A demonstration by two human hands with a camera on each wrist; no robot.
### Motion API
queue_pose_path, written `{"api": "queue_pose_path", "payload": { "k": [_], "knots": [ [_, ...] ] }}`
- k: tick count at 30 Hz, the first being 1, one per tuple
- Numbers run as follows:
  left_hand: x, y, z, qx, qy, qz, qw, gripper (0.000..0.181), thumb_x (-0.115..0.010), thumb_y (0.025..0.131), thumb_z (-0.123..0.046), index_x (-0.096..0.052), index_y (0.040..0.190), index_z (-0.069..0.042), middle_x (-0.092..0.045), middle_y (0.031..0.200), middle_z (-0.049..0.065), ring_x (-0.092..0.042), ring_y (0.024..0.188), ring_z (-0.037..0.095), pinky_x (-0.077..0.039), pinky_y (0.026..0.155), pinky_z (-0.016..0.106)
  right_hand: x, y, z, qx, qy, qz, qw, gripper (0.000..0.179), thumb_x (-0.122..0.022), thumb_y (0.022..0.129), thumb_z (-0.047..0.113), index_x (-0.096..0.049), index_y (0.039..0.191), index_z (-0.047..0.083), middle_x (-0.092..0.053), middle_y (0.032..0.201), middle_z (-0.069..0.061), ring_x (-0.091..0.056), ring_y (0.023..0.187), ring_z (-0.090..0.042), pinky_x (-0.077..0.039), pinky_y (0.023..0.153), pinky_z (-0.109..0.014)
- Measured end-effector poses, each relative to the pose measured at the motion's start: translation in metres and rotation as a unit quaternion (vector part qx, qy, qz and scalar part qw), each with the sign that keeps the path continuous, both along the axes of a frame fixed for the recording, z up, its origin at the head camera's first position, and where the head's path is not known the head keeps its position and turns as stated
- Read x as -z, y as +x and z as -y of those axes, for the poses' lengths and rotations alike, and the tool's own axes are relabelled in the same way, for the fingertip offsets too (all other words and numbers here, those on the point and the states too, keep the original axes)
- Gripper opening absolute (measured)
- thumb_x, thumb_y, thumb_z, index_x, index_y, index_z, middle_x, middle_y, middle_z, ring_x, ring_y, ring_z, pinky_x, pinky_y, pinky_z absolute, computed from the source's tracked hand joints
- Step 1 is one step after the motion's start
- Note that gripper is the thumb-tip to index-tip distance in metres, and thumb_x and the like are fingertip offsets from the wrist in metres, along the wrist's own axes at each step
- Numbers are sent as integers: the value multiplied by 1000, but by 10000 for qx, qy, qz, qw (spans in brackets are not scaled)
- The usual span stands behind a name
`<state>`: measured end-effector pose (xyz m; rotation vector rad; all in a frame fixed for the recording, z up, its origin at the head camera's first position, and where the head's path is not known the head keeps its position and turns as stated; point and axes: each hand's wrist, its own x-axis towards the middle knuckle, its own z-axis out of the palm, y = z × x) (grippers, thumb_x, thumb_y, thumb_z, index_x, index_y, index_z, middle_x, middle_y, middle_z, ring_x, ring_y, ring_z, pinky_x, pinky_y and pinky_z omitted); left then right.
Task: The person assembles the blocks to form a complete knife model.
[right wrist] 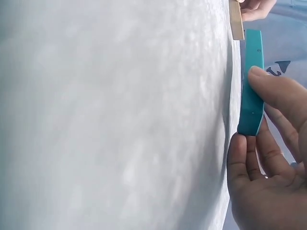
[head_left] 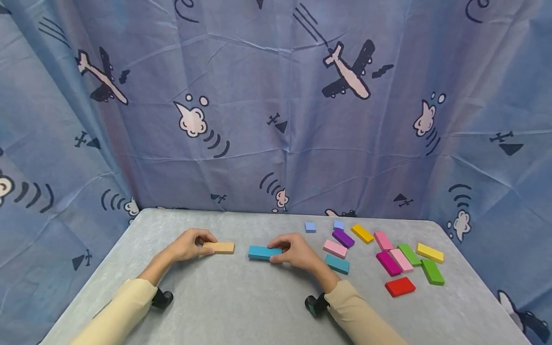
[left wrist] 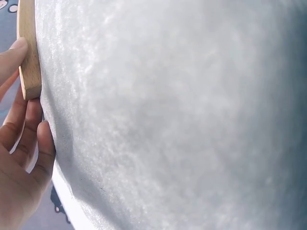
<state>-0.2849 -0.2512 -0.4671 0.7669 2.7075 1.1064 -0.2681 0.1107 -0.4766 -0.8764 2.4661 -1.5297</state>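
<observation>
Near the middle of the table, my left hand (head_left: 188,247) pinches a plain wooden block (head_left: 222,247) by its left end, thumb in front and fingers behind. The left wrist view shows the thumb on the side of that wooden block (left wrist: 29,62). To its right, my right hand (head_left: 296,251) pinches a teal block (head_left: 260,253) by its right end. In the right wrist view the teal block (right wrist: 253,86) seems slightly off the tabletop. The two blocks lie roughly end to end, with a gap between them.
Several loose blocks lie at the right of the grey table (head_left: 241,306): another teal block (head_left: 337,264), a pink block (head_left: 335,248), a purple block (head_left: 343,237), a red block (head_left: 400,287), plus green, yellow and magenta ones. A small blue block (head_left: 310,227) sits behind. A patterned curtain (head_left: 241,143) hangs beyond.
</observation>
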Motion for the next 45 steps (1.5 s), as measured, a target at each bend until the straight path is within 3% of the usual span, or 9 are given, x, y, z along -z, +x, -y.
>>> {"api": "queue_pose_path", "payload": {
  "k": [20,41,45],
  "knots": [
    [-3,-2,-2,41,-36,32,10000,18,-82,88,-9,-76,105,-7,-72,100,2,-62,89,20,-52,80,37,-1,-19,39,307,438,-152,9985,29,-90,73,-3,-79,100,-1,-74,93,-7,-65,82,-22,-50,72,-28],
    [-3,0,-1,54,10,4,10000,18,-81,87,-8,-76,105,-5,-72,98,4,-62,87,20,-52,79,36,-5,-20,56,591,800,-7,9950,29,-91,72,-3,-79,98,3,-73,92,-2,-65,84,-23,-51,74,-29],
    [-4,1,-2,27,-17,28,10000,18,-81,88,-8,-76,105,-5,-71,99,4,-62,88,20,-52,79,36,-6,-19,53,483,812,56,9955,29,-90,73,-3,-78,99,2,-73,94,-3,-65,85,-22,-51,75,-30]
  ]
}}
